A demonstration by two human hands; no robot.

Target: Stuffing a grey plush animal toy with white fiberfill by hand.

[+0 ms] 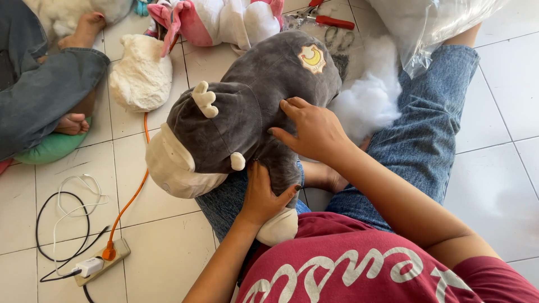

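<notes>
White tiled floor [494,185]; power strip [101,261] at 8 o'clock. Clear plastic bag [432,28] of white stuffing [368,92] at 1 o'clock. Grey plush toy [247,106] centre, on lap. Left hand [264,196] grip clasps its underside; right hand [314,129] pressed flat on top, fingers spread wide.

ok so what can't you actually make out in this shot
- Left hand: its fingertips are buried under the grey plush toy, head view.
- Clear plastic bag: cut off by the top edge.
- Red-handled tool: its tip is blurred behind plastic wrap.
- Another person's leg in jeans: cut off by the left edge.
- Power strip: its black cord leaves the bottom edge.
</notes>
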